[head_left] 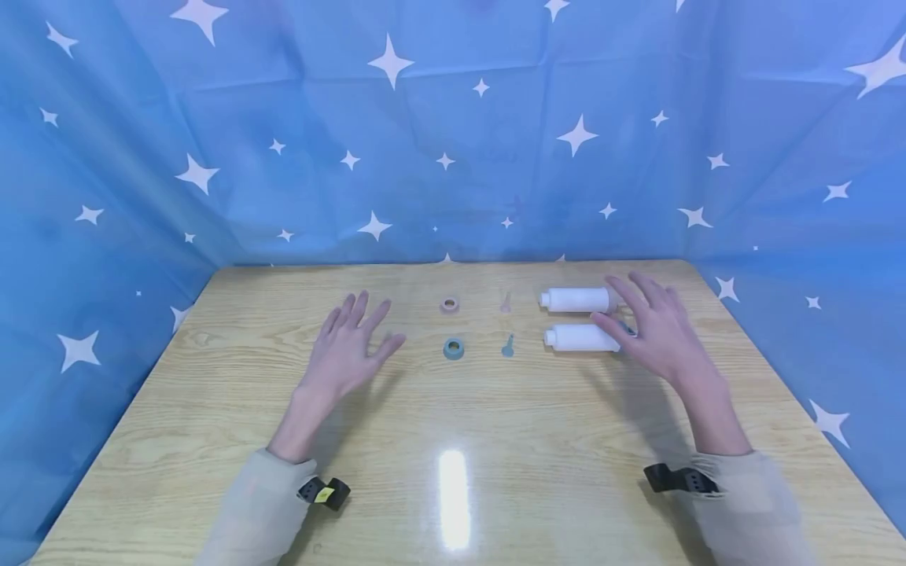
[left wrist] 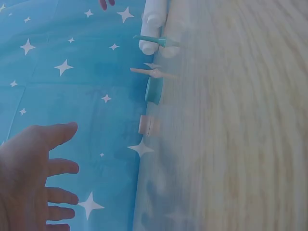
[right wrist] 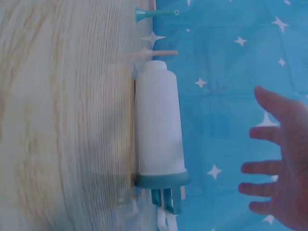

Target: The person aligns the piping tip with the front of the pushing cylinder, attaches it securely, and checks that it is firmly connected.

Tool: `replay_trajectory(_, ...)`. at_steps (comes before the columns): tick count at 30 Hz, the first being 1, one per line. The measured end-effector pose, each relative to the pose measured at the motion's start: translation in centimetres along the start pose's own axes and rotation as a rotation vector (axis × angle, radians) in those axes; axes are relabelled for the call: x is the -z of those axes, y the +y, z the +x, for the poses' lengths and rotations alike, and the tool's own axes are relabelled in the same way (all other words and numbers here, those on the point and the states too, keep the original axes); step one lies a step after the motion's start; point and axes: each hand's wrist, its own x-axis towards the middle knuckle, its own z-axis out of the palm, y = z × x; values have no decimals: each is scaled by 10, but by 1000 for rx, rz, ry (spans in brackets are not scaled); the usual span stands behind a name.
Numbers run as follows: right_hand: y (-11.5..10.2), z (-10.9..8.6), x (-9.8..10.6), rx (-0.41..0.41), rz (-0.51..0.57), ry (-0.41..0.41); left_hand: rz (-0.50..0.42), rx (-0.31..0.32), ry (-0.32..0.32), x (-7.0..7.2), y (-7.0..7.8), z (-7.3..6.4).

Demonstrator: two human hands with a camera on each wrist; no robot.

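Note:
My left hand [head_left: 347, 350] hovers over the left half of the table, fingers spread and holding nothing. My right hand [head_left: 661, 334] is raised with spread fingers, overlapping the right ends of two white cylinders in the head view. The far cylinder [head_left: 576, 299] and the near cylinder [head_left: 580, 337] lie on their sides, their narrow necks pointing left. In the right wrist view the near cylinder shows a teal flange [right wrist: 162, 180] with teal prongs. Between the hands lie a pink ring [head_left: 449, 310], a teal ring [head_left: 454, 356], a small pink nozzle-like piece [head_left: 506, 306] and a teal one [head_left: 508, 350].
The wood-grain table [head_left: 396, 440] meets a blue curtain [head_left: 460, 196] with white stars at its back and sides. Bright light reflects off the tabletop near the front. Each sleeve wears a black wrist camera, such as the left camera [head_left: 336, 494].

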Motion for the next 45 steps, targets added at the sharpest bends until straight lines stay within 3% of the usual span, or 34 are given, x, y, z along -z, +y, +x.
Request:
replay_trajectory(11, -9, 4, -13, 8, 52, -6, -37, -25, 9, -6, 7, 5)
replay_trajectory(20, -19, 9, -19, -18, 77, -60, -75, -58, 36, -16, 11, 9)
replay_trajectory(34, -31, 17, -39, 20, 139, -134, -115, -100, -8, -34, 22, 19)
replay_trajectory(45, -42, 23, -52, 29, 166, -196, -184, -66, -70, -40, 30, 24)
